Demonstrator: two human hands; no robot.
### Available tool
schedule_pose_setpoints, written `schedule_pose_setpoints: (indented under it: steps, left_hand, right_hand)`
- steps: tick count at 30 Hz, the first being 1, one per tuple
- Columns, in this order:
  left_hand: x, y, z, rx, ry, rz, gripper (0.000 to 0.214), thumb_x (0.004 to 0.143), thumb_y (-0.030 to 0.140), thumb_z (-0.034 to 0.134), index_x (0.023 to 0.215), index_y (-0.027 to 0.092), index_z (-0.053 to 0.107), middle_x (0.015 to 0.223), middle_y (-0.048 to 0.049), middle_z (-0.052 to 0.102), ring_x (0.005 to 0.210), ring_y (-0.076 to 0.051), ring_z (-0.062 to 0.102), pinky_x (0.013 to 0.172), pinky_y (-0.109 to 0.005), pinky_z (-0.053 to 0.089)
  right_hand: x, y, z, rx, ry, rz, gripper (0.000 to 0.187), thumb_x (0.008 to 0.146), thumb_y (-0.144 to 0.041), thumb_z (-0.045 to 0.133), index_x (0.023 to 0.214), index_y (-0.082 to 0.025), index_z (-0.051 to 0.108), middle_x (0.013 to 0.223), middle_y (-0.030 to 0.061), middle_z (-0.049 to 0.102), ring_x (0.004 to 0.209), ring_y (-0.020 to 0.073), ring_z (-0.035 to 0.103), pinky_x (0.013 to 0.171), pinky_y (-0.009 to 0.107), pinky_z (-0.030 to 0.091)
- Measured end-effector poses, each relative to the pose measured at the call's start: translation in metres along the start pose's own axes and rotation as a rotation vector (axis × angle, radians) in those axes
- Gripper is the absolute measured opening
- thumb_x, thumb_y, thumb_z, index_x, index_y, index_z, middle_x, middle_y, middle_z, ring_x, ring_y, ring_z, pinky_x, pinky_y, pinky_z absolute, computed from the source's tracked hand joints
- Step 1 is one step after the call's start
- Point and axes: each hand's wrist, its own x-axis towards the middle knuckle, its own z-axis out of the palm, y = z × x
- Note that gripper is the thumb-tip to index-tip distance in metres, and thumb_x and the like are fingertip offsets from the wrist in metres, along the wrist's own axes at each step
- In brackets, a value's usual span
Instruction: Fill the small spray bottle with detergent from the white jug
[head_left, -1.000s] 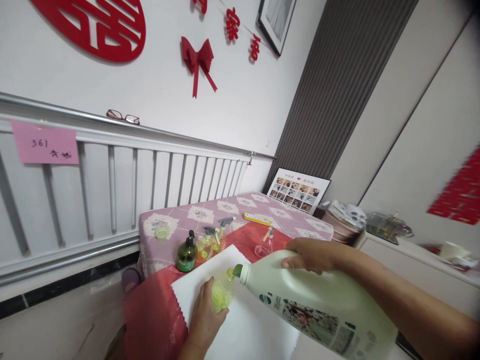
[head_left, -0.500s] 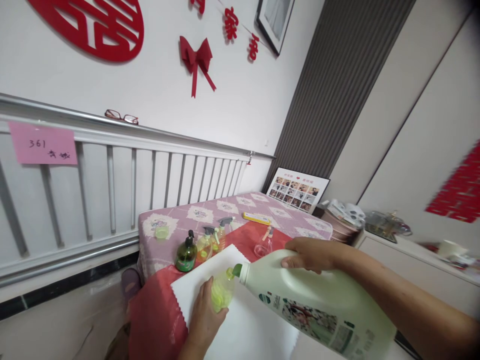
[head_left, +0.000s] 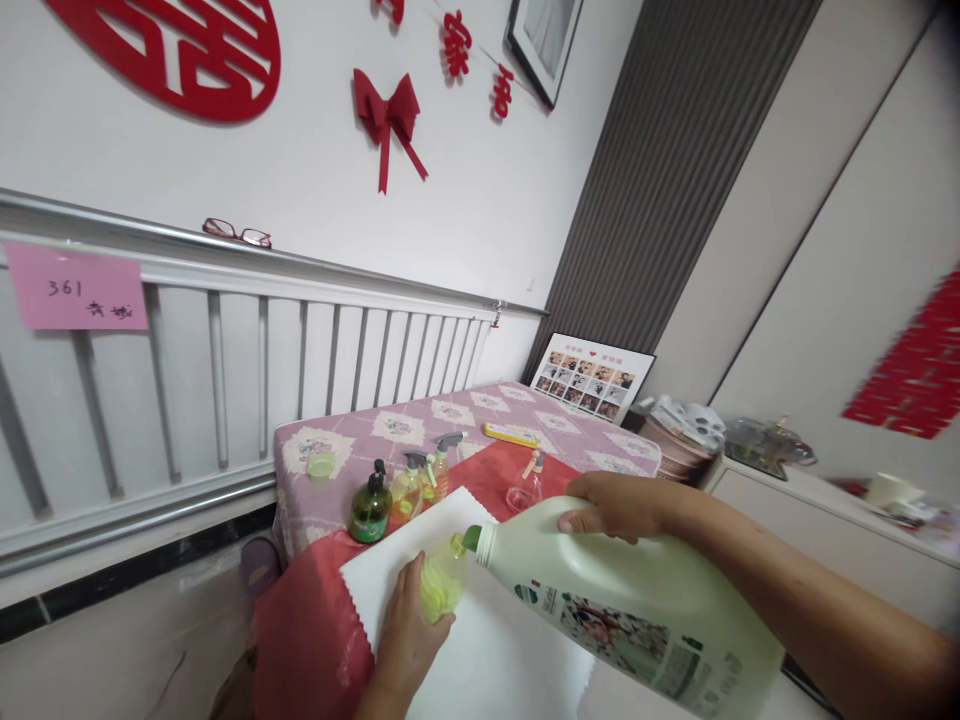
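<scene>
My right hand (head_left: 615, 505) grips the handle of a big pale green jug (head_left: 622, 605), tipped so its green spout (head_left: 472, 538) meets the mouth of a small clear bottle (head_left: 441, 580) holding yellow-green liquid. My left hand (head_left: 405, 635) is wrapped round that small bottle and keeps it upright on a white sheet (head_left: 495, 655) laid over a red cloth (head_left: 300, 630).
A dark green pump bottle (head_left: 370, 508), two spray bottles (head_left: 420, 485) and a clear flask (head_left: 525, 490) stand behind the sheet. A yellow flat thing (head_left: 510, 433) and a small green lid (head_left: 322, 464) lie on the purple tablecloth (head_left: 405, 430). A white railing (head_left: 225, 380) runs along the left; a cabinet (head_left: 810, 530) at right.
The view has drifted slightly; both hands, jug and small bottle keep the same pose, spout still at the bottle's mouth.
</scene>
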Motion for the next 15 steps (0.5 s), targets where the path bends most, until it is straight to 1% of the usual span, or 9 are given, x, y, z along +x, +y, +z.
schedule_pose_setpoints:
  steps: [5,8,11,15]
  left_hand:
    - [-0.002,0.004,-0.002,-0.014,0.013,-0.004,0.09,0.069,0.027,0.065,0.151,0.011,0.033,0.161,-0.0174,0.047,0.152,-0.028,0.042,0.128,-0.036,0.035]
    - [-0.003,0.003,0.0,-0.033,0.028,-0.004,0.09,0.069,0.026,0.065,0.151,0.011,0.032,0.161,-0.018,0.047,0.152,-0.03,0.042,0.128,-0.04,0.036]
    - [-0.002,0.001,0.002,-0.037,0.025,0.003,0.091,0.069,0.024,0.066,0.152,0.014,0.029,0.162,-0.017,0.046,0.152,-0.029,0.043,0.128,-0.039,0.037]
    - [0.0,-0.002,0.005,-0.026,0.039,0.002,0.095,0.069,0.022,0.066,0.154,0.017,0.025,0.162,-0.0135,0.047,0.151,-0.027,0.045,0.125,-0.034,0.041]
  right_hand:
    - [0.002,0.003,0.0,-0.012,0.006,-0.016,0.038,0.081,-0.059,0.067,0.081,-0.022,0.057,0.072,0.002,0.061,0.054,0.016,0.054,0.052,0.03,0.038]
    - [0.002,0.009,0.004,0.018,0.02,-0.029,0.04,0.079,-0.06,0.069,0.079,-0.023,0.057,0.071,0.0021,0.062,0.054,0.0164,0.054,0.052,0.031,0.038]
    - [0.004,0.018,0.014,0.05,0.027,-0.023,0.038,0.076,-0.057,0.073,0.083,-0.022,0.06,0.074,0.0022,0.063,0.053,0.0161,0.054,0.049,0.03,0.038]
    - [0.007,0.036,0.034,0.094,0.014,-0.018,0.033,0.073,-0.046,0.075,0.092,-0.02,0.064,0.079,0.0029,0.066,0.053,0.0147,0.055,0.046,0.028,0.04]
